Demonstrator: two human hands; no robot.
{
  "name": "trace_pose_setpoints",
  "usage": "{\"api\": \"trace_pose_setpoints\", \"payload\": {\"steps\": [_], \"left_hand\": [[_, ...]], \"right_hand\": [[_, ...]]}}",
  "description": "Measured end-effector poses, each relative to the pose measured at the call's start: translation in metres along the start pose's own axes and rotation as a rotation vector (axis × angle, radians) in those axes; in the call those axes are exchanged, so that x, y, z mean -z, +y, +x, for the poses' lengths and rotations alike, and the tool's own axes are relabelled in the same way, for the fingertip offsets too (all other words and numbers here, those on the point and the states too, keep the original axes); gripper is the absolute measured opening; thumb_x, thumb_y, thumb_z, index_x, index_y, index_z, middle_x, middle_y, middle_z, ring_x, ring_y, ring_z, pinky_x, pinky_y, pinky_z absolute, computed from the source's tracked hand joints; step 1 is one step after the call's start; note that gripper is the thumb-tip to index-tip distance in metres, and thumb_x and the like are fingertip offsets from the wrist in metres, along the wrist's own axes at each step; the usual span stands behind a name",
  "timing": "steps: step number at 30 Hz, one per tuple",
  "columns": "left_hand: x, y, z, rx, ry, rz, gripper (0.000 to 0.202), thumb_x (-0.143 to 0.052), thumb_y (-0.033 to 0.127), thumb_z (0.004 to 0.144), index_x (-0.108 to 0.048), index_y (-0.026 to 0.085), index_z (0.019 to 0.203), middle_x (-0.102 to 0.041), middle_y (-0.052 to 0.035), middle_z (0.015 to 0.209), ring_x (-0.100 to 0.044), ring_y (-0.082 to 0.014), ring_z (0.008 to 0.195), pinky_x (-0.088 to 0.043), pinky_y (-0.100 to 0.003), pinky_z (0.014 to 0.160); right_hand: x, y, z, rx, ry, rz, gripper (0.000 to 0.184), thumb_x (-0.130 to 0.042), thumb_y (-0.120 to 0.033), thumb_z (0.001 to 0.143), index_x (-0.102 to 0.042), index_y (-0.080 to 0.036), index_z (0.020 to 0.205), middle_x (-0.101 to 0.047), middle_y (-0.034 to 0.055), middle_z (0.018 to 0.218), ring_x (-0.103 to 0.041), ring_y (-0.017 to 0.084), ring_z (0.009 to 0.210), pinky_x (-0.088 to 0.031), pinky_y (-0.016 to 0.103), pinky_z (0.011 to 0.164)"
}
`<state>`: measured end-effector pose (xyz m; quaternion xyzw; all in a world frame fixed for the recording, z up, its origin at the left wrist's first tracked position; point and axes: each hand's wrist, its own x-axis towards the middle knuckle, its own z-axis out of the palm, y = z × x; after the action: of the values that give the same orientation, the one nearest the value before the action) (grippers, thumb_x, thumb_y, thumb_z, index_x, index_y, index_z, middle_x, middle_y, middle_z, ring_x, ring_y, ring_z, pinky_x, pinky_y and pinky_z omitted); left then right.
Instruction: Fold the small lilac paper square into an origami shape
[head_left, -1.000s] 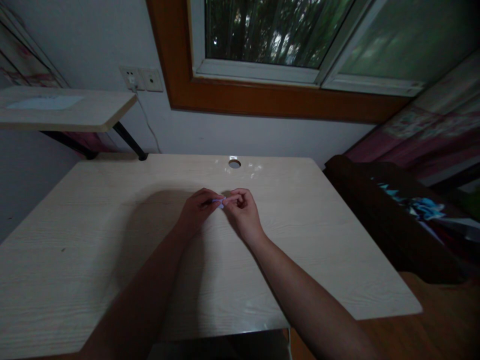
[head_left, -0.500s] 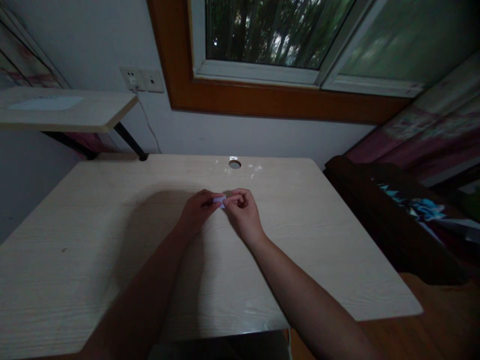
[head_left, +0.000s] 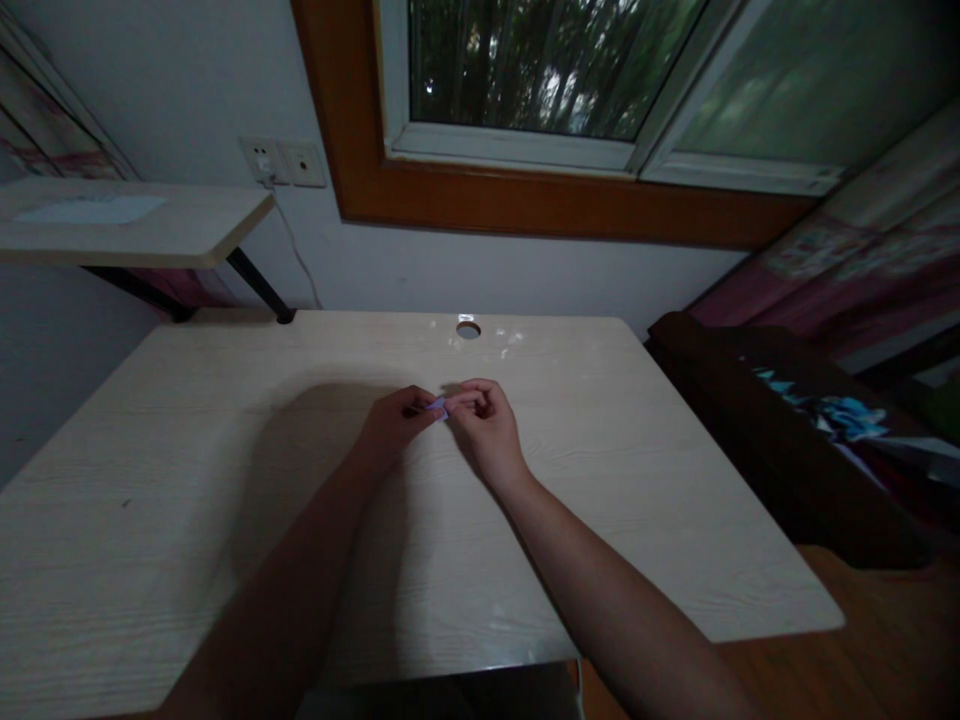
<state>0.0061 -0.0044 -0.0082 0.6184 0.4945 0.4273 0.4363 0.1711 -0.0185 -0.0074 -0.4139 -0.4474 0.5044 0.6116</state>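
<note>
Between my two hands is a small piece of folded pale purple paper point(head_left: 437, 405), held a little above the desk point(head_left: 585, 420). My left hand point(head_left: 394, 420) pinches its left side between thumb and fingers. From the other side, my right hand point(head_left: 486, 420) grips its right edge with thumb and forefinger, the other fingers curled. Much of the paper is hidden by my fingertips, so its folds are hard to make out.
A raised shelf point(head_left: 225, 228) on black legs with a white sheet point(head_left: 94, 208) stands at the back left. Behind the desk are a cable hole point(head_left: 469, 330), wall sockets point(head_left: 281, 162) and a window. At right, dark furniture point(head_left: 750, 400) carries blue pieces point(head_left: 851, 417).
The paper has tilted and shows a narrower, more pointed shape. My left fingers have shifted slightly downward around it; my right hand stays nearly in place.
</note>
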Motion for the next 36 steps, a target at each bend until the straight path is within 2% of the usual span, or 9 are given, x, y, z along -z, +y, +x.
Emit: {"api": "trace_pose_setpoints", "payload": {"steps": [5, 11, 16, 22, 26, 29, 32, 36], "left_hand": [[0.002, 0.007, -0.001, -0.125, 0.036, 0.034, 0.024, -0.077, 0.043, 0.074, -0.072, 0.019, 0.074, -0.066, -0.0003, 0.074, -0.057, -0.0132, 0.067, -0.043, -0.024, 0.062], [0.005, 0.011, -0.001, 0.056, 0.004, -0.127, 0.027, -0.079, 0.043, 0.072, -0.070, 0.018, 0.075, -0.065, 0.0018, 0.061, -0.058, -0.0120, 0.058, -0.047, -0.024, 0.060], [0.006, 0.013, -0.002, 0.099, -0.017, -0.242, 0.029, -0.080, 0.043, 0.072, -0.072, 0.016, 0.079, -0.070, -0.0012, 0.064, -0.063, -0.0136, 0.059, -0.053, -0.026, 0.063], [0.005, 0.016, -0.005, 0.142, -0.050, -0.327, 0.029, -0.077, 0.043, 0.076, -0.070, 0.015, 0.078, -0.070, -0.0024, 0.062, -0.065, -0.0138, 0.056, -0.054, -0.025, 0.059], [0.005, 0.014, -0.004, 0.175, -0.053, -0.371, 0.030, -0.079, 0.044, 0.073, -0.067, 0.016, 0.076, -0.071, -0.0021, 0.062, -0.067, -0.0149, 0.055, -0.056, -0.026, 0.058], [0.005, 0.016, -0.003, 0.182, -0.040, -0.385, 0.030, -0.079, 0.043, 0.072, -0.067, 0.016, 0.076, -0.071, -0.0018, 0.063, -0.068, -0.0152, 0.056, -0.057, -0.027, 0.059], [0.005, 0.018, -0.004, 0.182, -0.028, -0.389, 0.030, -0.080, 0.043, 0.071, -0.067, 0.017, 0.076, -0.071, -0.0018, 0.064, -0.068, -0.0155, 0.056, -0.059, -0.028, 0.060], [0.006, 0.018, -0.004, 0.193, -0.024, -0.409, 0.031, -0.080, 0.043, 0.070, -0.066, 0.016, 0.076, -0.072, -0.0019, 0.065, -0.068, -0.0154, 0.056, -0.060, -0.029, 0.062]], "right_hand": [[-0.001, 0.000, 0.000, -0.004, -0.011, 0.009, 0.034, -0.081, -0.027, 0.073, -0.060, -0.025, 0.100, -0.071, -0.0032, 0.080, -0.066, 0.014, 0.071, -0.052, 0.030, 0.072], [0.000, 0.001, 0.002, -0.021, -0.034, -0.024, 0.027, -0.082, -0.031, 0.072, -0.064, -0.023, 0.092, -0.070, -0.0011, 0.081, -0.065, 0.014, 0.073, -0.052, 0.029, 0.071], [0.001, 0.005, 0.002, -0.013, -0.035, -0.040, 0.028, -0.082, -0.033, 0.074, -0.065, -0.022, 0.093, -0.069, -0.0008, 0.082, -0.064, 0.014, 0.075, -0.051, 0.028, 0.072], [0.000, 0.005, -0.001, 0.007, -0.035, -0.074, 0.028, -0.082, -0.034, 0.075, -0.065, -0.023, 0.094, -0.069, -0.0004, 0.084, -0.063, 0.014, 0.073, -0.051, 0.028, 0.069], [0.001, -0.002, -0.004, 0.083, -0.086, -0.189, 0.016, -0.076, -0.035, 0.081, -0.069, -0.024, 0.090, -0.066, -0.0004, 0.079, -0.061, 0.015, 0.070, -0.049, 0.028, 0.066], [0.002, -0.008, -0.004, 0.233, -0.123, -0.314, 0.005, -0.073, -0.032, 0.085, -0.073, -0.026, 0.085, -0.068, 0.0027, 0.092, -0.064, 0.018, 0.083, -0.052, 0.032, 0.076], [0.003, -0.011, -0.003, 0.275, -0.155, -0.335, 0.004, -0.071, -0.030, 0.086, -0.075, -0.028, 0.087, -0.070, 0.0033, 0.095, -0.065, 0.020, 0.088, -0.052, 0.034, 0.078], [0.004, -0.011, -0.003, 0.276, -0.174, -0.360, 0.006, -0.073, -0.031, 0.086, -0.076, -0.029, 0.091, -0.070, 0.0033, 0.095, -0.065, 0.019, 0.081, -0.053, 0.034, 0.076]]}}
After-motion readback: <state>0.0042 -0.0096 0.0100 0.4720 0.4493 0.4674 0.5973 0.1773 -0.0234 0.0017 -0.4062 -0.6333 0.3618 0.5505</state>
